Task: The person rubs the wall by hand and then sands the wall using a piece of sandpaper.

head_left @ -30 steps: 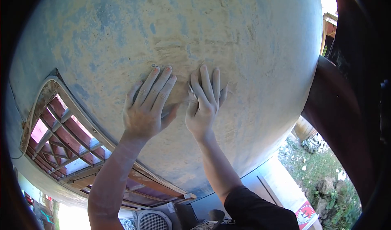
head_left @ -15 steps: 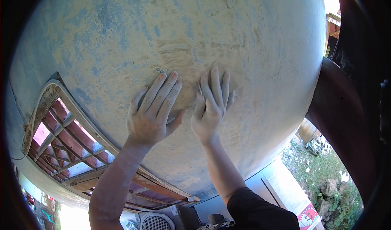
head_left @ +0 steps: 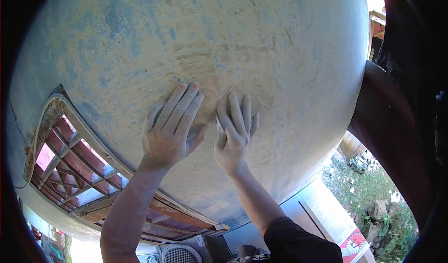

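Observation:
A large curved panel (head_left: 303, 34), dusty tan with patches of blue-grey, fills most of the view. My left hand (head_left: 170, 128) lies flat on it with fingers stretched out and thumb apart, holding nothing. Close by on the right, my right hand (head_left: 234, 132) presses against the same surface, fingers slightly bent. Under its fingers is a thin dusty sheet (head_left: 264, 103) that looks like sandpaper; its corners stick out past the fingers and the rest is hidden. Pale dust coats both hands.
At left the panel has a framed opening (head_left: 74, 155) crossed by lattice bars. Below stands a round-grilled unit (head_left: 179, 253). Grass and rocks (head_left: 378, 211) lie at lower right, beneath a dark red curved part (head_left: 380, 104).
My right hand has slid slightly down and left with the sheet. The left hand stays nearly in place on the panel. The whole view has shifted a little.

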`<state>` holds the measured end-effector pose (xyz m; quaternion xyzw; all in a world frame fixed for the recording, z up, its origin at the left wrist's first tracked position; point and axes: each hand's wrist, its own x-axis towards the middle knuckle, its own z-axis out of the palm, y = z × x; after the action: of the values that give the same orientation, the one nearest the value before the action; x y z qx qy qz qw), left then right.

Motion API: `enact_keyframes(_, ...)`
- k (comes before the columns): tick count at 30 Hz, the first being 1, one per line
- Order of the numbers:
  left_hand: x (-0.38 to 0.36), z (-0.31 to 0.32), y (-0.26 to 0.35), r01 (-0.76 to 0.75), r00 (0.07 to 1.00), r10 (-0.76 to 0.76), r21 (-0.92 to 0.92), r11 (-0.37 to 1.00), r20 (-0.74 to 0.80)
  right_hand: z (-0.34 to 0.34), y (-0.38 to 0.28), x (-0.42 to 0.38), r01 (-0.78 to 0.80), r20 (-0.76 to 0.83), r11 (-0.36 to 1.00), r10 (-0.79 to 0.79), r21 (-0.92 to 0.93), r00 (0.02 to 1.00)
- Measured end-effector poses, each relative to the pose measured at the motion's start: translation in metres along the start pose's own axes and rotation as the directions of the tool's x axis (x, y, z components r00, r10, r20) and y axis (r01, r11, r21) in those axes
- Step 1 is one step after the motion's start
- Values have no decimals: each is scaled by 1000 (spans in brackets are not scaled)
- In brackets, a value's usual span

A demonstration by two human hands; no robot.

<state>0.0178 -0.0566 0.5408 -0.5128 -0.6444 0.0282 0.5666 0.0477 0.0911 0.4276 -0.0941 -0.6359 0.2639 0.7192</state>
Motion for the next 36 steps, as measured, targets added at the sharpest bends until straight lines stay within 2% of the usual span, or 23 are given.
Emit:
enact_keyframes(3,0,0,1,0,1000,0,-6,1000,3,-9,15,2,141,50,987,-137,-81,989)
enact_keyframes(7,0,0,1,-2,1000,2,-2,1000,-2,-11,7,36,95,6,993,-95,-63,995)
enact_keyframes(11,-2,2,0,-2,1000,2,-8,1000,-6,-14,-1,6,57,9,997,-57,-46,998)
enact_keyframes(13,-3,2,-1,-12,1000,12,-10,1000,-8,-22,5,-17,68,158,993,-51,-99,986)
enact_keyframes(14,-4,4,-1,-13,1000,12,-11,1000,-18,-20,15,-16,73,151,993,-58,-97,987)
enact_keyframes(16,-4,6,-1,-23,999,23,6,1000,-31,-14,30,-1,207,77,974,-200,-94,977)
enact_keyframes(17,-5,6,0,-20,999,20,5,1000,-35,-13,32,9,202,64,976,-197,-82,978)
enact_keyframes(19,-4,4,0,-25,999,26,14,1000,-36,-18,18,39,93,4,995,-93,-23,996)
enact_keyframes(22,-4,2,1,-13,1000,13,-9,1000,-16,-9,5,32,59,-38,997,-60,-44,997)
enact_keyframes(24,-4,3,1,-8,1000,8,-7,1000,-29,-13,7,6,58,3,997,-58,-45,998)
enact_keyframes(26,-4,4,2,-10,999,10,-6,1000,-33,-21,14,-12,116,170,989,-98,-96,980)
enact_keyframes(30,-5,4,1,-14,999,14,4,1000,-38,-28,14,20,162,169,979,-140,-124,976)
enact_keyframes(32,-4,4,1,-13,999,13,2,1000,-33,-24,2,40,68,105,994,-59,-86,993)
enact_keyframes(33,-4,4,1,-12,999,12,-3,1000,-32,-19,1,39,74,75,995,-68,-72,995)
enact_keyframes(36,-5,6,1,-5,999,4,-1,1000,-49,-21,-8,20,28,94,996,-19,-89,995)
